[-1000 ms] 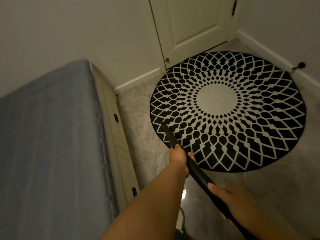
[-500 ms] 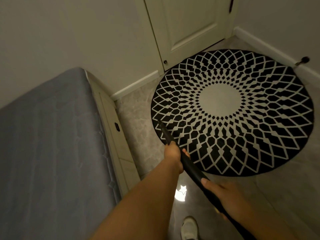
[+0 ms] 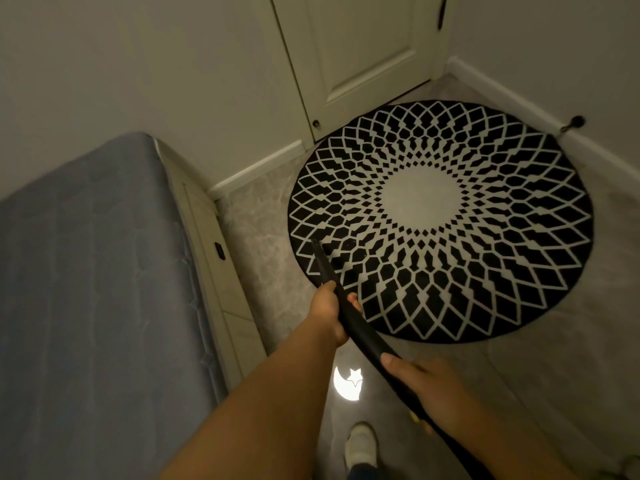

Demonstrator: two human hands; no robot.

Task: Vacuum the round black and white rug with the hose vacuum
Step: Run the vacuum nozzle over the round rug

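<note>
The round black and white rug (image 3: 440, 220) is laid flat on the tiled floor (image 3: 554, 358) in the corner of the room, its far edge just before the closed door (image 3: 356, 53) and its right edge near the baseboard, where a small dark doorstop (image 3: 575, 122) is mounted. The black vacuum nozzle (image 3: 320, 259) is pointed down at the rug's near-left edge, and the tip appears to be touching the pattern just inside the rim, though contact cannot be confirmed from this angle. The wand is gripped forward by the left hand (image 3: 329, 311), fingers wrapped round it, and further back by the right hand (image 3: 427, 388), also curled about the tube; the two hands are held apart along its length. As for progress, it is judged that the work is at an early pass: only the rim by the nozzle is being addressed, and no visible difference between cleaned and uncleaned pile can be made out, so the pale centre, the far edge by the door and the right side are all taken as left to do. No containers are seen; the vacuum's body and canister are out of view. A grey mattress (image 3: 97, 289) is seen to the left, a white shoe (image 3: 362, 445) below, and a moon-and-star patch of light (image 3: 348, 382) is cast on the floor between the arms.
</note>
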